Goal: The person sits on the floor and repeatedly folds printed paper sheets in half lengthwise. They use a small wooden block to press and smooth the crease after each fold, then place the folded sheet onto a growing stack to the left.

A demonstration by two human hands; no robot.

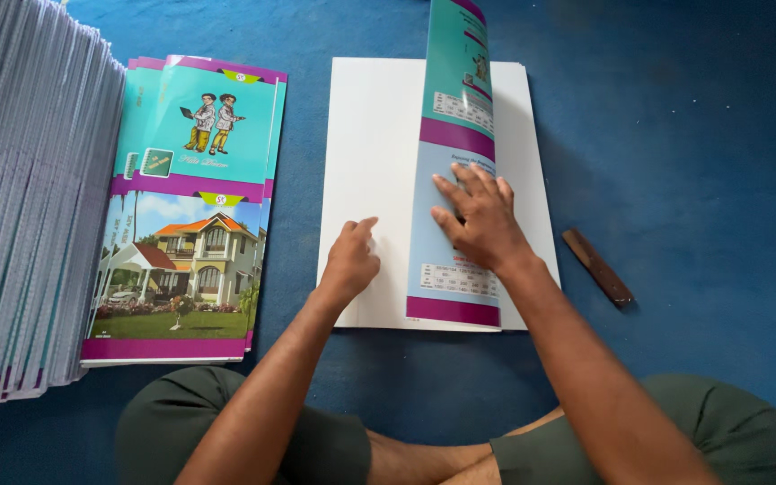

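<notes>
Fingers [473,193] of the right hand [482,223] spread flat, pressing the printed cover sheet [455,193] down onto the white pad [374,135].
Left hand [350,262] loosely curled, fingertips resting on bare white paper just beside the cover's edge; neither hand grips anything. Cover half-folded: lower part lies flat mid-pad, upper part stands curled up (crease apparently not finished, judging by that lift). One pad in work at centre on the blue floor [675,135]. At left, a small pile of flat covers [190,216], at least three edges showing. Far left, one tall stack of finished-looking booklets [20,198], too many to count. One brown wooden stick [596,267] lies apart, right of the pad, untouched.
</notes>
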